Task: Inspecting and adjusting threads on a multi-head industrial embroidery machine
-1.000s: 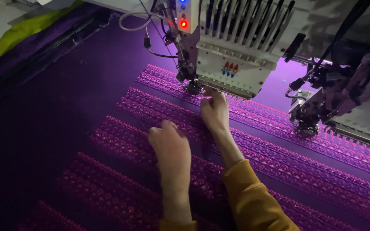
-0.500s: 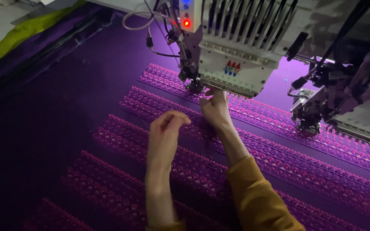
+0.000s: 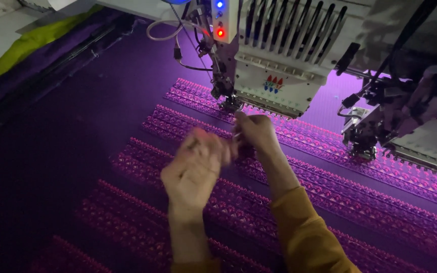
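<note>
My right hand [image 3: 255, 132] is just below the needle area [image 3: 230, 103] of a white embroidery machine head [image 3: 279, 65]. Its fingertips are pinched together, and whatever they pinch is too fine to see. My left hand [image 3: 195, 169] is lifted off the cloth and blurred by motion. Its fingers are curled and its fingertips meet the right hand. Both hands hover over purple fabric [image 3: 102, 131] stitched with rows of pink-purple embroidered bands [image 3: 178, 126]. An ochre sleeve [image 3: 304, 237] covers my right forearm.
A second embroidery head [image 3: 405, 126] stands at the right over the same bands. Red and blue indicator lights [image 3: 220, 20] and cables [image 3: 178, 45] sit on the near head. A yellow-green cloth strip [image 3: 31, 48] lies at the upper left edge.
My left hand has risen from the embroidered bands and moved up and right until it meets my right hand. My right hand has stayed by the needle.
</note>
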